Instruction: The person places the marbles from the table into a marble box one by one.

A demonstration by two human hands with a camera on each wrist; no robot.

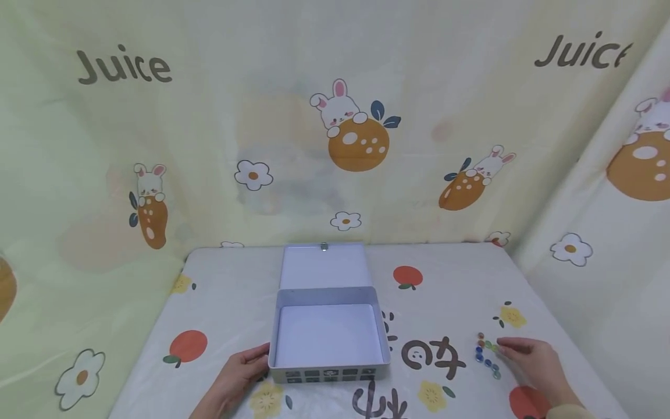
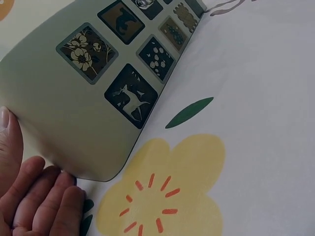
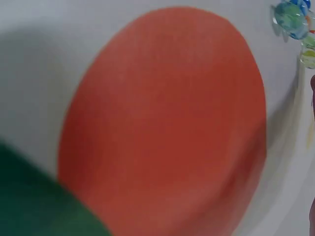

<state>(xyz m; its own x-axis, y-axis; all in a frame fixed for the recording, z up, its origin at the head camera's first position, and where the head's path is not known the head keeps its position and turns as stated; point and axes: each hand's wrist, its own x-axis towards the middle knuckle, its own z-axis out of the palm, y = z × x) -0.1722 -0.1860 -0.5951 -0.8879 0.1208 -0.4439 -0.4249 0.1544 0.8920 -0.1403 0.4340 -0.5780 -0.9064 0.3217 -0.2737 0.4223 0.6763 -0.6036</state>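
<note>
1. Covering the table, a printed cloth [image 1: 455, 291] carries everything; fruit and flower prints show across it.
2. Sitting at the middle, the tin [image 1: 328, 334] lies open and bare inside, its lid [image 1: 323, 265] folded back flat behind.
3. Steadying that tin, the left hand [image 1: 242, 372] rests against its near-left corner, fingers straight, gripping nothing.
4. Reaching at the beads, the right hand [image 1: 534, 364] touches the cluster's edge with fingers relaxed; a pinch is not visible.
5. Lying well right of the tin, the beads [image 1: 487, 355] form a small loose group; I judge this the first pick, which calls for a fine pinch on one bead.
</note>
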